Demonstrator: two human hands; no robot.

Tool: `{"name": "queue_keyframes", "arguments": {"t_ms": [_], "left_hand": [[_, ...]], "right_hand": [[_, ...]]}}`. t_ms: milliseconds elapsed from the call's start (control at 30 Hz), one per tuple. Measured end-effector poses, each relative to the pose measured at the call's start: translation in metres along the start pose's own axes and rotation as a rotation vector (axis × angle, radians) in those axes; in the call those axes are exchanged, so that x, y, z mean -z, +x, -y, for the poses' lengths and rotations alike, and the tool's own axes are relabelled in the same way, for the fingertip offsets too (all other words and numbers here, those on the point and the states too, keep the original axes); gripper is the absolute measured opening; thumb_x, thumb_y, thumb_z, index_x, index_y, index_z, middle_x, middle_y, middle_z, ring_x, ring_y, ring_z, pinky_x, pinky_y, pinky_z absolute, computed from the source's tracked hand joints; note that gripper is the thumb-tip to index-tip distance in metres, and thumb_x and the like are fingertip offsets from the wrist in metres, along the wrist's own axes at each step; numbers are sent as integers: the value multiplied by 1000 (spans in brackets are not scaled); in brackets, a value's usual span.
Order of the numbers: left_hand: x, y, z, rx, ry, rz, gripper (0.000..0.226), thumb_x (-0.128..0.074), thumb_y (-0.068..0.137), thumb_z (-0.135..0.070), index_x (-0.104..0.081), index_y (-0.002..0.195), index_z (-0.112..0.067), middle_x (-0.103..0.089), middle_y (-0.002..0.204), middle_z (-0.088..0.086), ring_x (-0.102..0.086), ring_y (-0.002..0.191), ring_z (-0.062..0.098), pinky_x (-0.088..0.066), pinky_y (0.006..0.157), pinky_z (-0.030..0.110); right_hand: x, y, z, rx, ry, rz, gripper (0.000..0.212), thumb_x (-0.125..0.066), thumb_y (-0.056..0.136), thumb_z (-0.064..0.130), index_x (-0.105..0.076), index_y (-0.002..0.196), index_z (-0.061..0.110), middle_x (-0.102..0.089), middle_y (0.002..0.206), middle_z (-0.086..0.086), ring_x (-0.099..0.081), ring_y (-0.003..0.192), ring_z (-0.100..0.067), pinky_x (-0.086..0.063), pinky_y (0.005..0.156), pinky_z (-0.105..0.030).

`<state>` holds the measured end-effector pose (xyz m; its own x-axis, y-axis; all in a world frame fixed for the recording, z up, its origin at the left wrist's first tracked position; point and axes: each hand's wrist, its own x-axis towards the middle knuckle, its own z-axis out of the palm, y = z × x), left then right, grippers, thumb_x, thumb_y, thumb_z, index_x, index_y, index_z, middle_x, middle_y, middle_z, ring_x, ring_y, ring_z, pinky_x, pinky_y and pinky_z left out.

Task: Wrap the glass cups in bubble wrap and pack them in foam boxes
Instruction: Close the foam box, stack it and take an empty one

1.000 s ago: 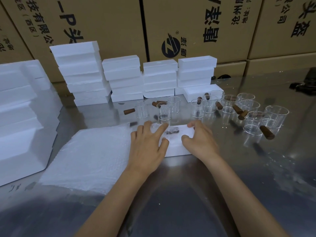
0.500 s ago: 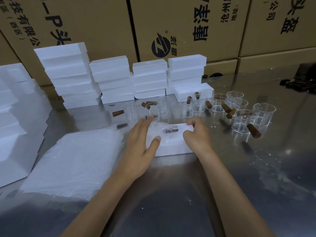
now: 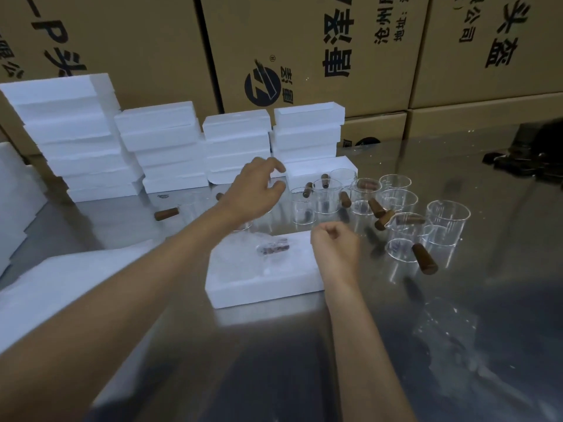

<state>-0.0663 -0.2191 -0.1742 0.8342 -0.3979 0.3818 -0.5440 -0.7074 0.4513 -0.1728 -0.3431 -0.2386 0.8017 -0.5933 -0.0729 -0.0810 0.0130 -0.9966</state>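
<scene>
An open white foam box (image 3: pixel 265 284) lies on the steel table in front of me, with a bubble-wrapped cup (image 3: pixel 272 248) showing its brown handle inside. My left hand (image 3: pixel 254 190) is stretched forward above the table, fingers loosely curved and holding nothing, just short of the foam lids (image 3: pixel 237 147) stacked at the back. My right hand (image 3: pixel 336 248) hovers at the box's right edge with fingers curled in and nothing in them. Several clear glass cups (image 3: pixel 396 202) with brown wooden handles stand to the right.
A stack of bubble wrap sheets (image 3: pixel 76 287) lies at the left. Larger foam pieces (image 3: pixel 15 202) sit at the far left. Cardboard cartons (image 3: pixel 304 50) wall off the back. A dark object (image 3: pixel 530 156) rests at the far right.
Both hands have let go of the foam box. My left hand rose and reached forward toward the foam stacks; my right hand curled and drew slightly to the right.
</scene>
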Motion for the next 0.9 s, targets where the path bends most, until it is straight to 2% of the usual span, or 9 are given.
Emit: {"name": "queue_keyframes", "arguments": {"t_ms": [100, 200, 300, 400, 467, 567, 667, 767, 900], "left_hand": [[-18, 58, 0, 17, 161, 140, 37, -49, 100, -25, -52, 135, -14, -48, 138, 10, -48, 122, 27, -38, 101, 35], [-37, 101, 11, 88, 272, 205, 41, -48, 100, -28, -51, 139, -15, -42, 150, 8, -43, 132, 28, -37, 109, 41], [-57, 121, 27, 136, 324, 277, 38, -57, 95, -26, -58, 132, -17, -45, 147, 11, -43, 133, 32, -39, 109, 46], [-72, 122, 40, 105, 318, 207, 27, -65, 90, -20, -68, 116, -13, -60, 126, 13, -54, 116, 33, -47, 100, 46], [-72, 122, 41, 81, 260, 142, 25, -67, 88, -18, -69, 111, -11, -61, 121, 14, -56, 113, 33, -48, 97, 44], [-57, 124, 35, 61, 160, 98, 27, -65, 89, -15, -68, 114, -7, -56, 127, 18, -55, 116, 34, -46, 99, 40], [-33, 118, 27, 39, 91, 57, 25, -63, 90, -14, -68, 112, -4, -56, 125, 22, -54, 117, 34, -46, 100, 39], [-6, 100, 24, 30, 71, 4, 23, -60, 93, -16, -66, 113, -8, -47, 131, 18, -43, 126, 28, -36, 102, 27], [38, 61, 20, 37, -59, -106, 14, -60, 95, -19, -64, 107, -13, -50, 130, 8, -45, 123, 19, -37, 96, 23]], "right_hand": [[-3, 3, -1, -5, 11, -11, 14, -54, 84, 14, -61, 75, 21, -59, 69, 11, -53, 67, -9, -44, 72, -30], [-3, 2, -2, 7, 18, -16, 13, -56, 88, 17, -63, 79, 22, -63, 75, 9, -57, 72, -10, -50, 78, -33], [-2, 3, -2, 5, 3, -7, 12, -55, 89, 20, -64, 82, 22, -64, 75, 9, -57, 72, -10, -51, 77, -33], [-1, 3, -1, 0, -11, -1, 12, -54, 90, 21, -63, 83, 23, -64, 77, 9, -57, 73, -8, -49, 73, -30], [-2, 2, -1, 4, -15, 0, 12, -54, 91, 21, -62, 82, 23, -62, 74, 9, -56, 71, -7, -48, 71, -28], [-2, 1, -1, 14, -16, -7, 13, -53, 90, 20, -63, 81, 22, -61, 71, 9, -55, 69, -9, -51, 76, -33], [-2, 1, -1, 22, 1, 2, 13, -55, 90, 20, -62, 79, 21, -60, 69, 8, -55, 68, -9, -49, 73, -33], [-4, 1, -1, 38, 1, -10, 20, -55, 88, 16, -55, 68, 21, -55, 62, 9, -49, 62, -9, -42, 69, -30], [-4, 1, -2, 40, -13, -9, 22, -52, 87, 14, -53, 67, 21, -52, 59, 10, -46, 59, -10, -39, 64, -30]]}}
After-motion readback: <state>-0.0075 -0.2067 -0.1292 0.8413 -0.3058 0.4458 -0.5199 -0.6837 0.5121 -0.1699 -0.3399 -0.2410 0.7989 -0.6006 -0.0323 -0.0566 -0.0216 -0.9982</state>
